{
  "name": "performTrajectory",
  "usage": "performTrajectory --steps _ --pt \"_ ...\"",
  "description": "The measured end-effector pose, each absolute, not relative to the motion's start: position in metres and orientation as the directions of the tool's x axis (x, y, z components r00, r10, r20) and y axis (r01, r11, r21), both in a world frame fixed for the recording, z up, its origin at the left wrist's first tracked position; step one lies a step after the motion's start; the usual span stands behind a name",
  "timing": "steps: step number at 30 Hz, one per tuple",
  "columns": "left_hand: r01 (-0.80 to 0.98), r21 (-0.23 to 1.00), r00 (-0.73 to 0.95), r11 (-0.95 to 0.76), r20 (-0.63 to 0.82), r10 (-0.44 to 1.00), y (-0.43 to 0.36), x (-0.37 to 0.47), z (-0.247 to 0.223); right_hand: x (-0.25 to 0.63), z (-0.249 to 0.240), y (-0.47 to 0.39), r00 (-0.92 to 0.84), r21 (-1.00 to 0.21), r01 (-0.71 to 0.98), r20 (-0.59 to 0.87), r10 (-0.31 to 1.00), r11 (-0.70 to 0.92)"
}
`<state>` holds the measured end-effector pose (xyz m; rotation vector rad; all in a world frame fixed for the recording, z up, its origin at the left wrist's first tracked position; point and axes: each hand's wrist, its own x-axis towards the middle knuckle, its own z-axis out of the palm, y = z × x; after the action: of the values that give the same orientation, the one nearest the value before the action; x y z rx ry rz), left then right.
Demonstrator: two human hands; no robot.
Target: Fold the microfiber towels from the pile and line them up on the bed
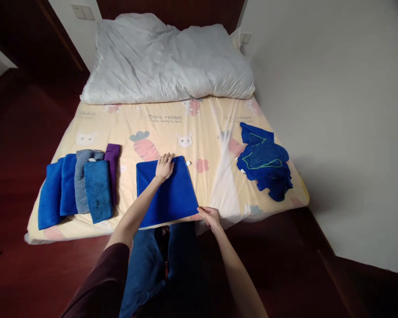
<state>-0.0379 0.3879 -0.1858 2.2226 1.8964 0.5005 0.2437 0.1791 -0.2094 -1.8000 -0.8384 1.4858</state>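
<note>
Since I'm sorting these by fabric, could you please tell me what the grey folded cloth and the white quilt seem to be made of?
Grey folded cloth: probably a fleecy, matte synthetic, judging by its nubbly pile.
White quilt: smooth woven fabric, perhaps cotton or polyester, with a slight sheen along its crisp wrinkles.

"What lies along the far edge of the bed?"

"A rumpled, pale duvet, with the dark headboard behind it. The yellow sheet has carrots and rabbit faces on it."

"And around the bed?"

"A wall socket beyond the far left corner, another socket by the far right one, and reddish-brown floor beside the left edge"
</note>
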Motion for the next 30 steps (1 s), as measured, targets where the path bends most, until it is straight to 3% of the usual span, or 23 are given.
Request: performTrajectory --steps 5,9,16,25,30 --pt "0.949 0.314 -0.03 -0.012 0.13 0.991 0.323 -0.117 -0.206 0.241 -0.208 0.177 0.186 -0.814 0.062 -0.559 0.808 -0.577" --pt "0.944 0.331 -0.062 0.017 0.124 0.99 0.318 -0.145 -0.213 0.241 -0.206 0.177 0.191 -0.8 0.081 -0.572 0.797 -0.594" --pt "0.925 0.376 -0.115 0.05 0.154 0.981 0.317 -0.127 -0.206 0.239 -0.202 0.178 0.213 -0.789 0.083 -0.582 0.785 -0.608" --pt "0.921 0.389 -0.082 0.01 0.169 0.982 0.145 -0.104 -0.222 0.238 -0.201 0.173 0.196 -0.816 0.119 -0.539 0.819 -0.565" --pt "0.904 0.426 -0.067 0.011 0.115 0.991 0.126 -0.115 -0.218 0.234 -0.193 0.166 0.189 -0.839 0.133 -0.501 0.845 -0.527"
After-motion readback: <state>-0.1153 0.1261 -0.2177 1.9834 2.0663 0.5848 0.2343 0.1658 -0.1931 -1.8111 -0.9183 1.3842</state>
